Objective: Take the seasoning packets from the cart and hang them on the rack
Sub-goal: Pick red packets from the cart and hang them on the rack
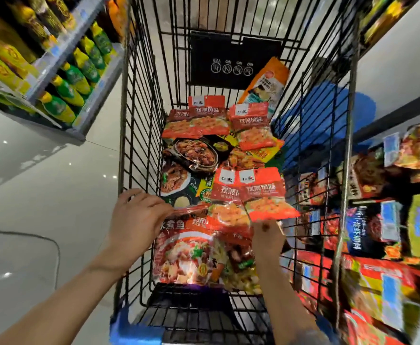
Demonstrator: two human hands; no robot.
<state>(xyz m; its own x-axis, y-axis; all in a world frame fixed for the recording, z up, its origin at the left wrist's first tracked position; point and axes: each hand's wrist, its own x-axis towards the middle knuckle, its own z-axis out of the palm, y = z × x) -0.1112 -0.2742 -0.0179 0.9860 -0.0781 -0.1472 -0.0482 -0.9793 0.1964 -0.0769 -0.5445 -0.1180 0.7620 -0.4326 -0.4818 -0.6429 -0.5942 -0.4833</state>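
The black wire cart (139,125) holds several seasoning packets. Two red packets (263,195) with white labels are lifted above the pile, and my right hand (268,239) grips them by their lower edge. My left hand (139,215) reaches over the cart's left side, and its fingertips pinch the edge of another red packet (191,209) seen edge-on. More red packets (196,123) lie at the cart's far end, above dark packets with food pictures (194,151). A large fish-soup packet (181,255) lies nearest me. The rack (378,220) stands right of the cart with hung packets.
A shelf of yellow and green bottles (64,88) stands to the left across a pale glossy floor (42,183). A blue object (323,113) shows through the cart's right wall. An orange packet (266,83) leans in the far right corner. The cart's handle end is blue (134,329).
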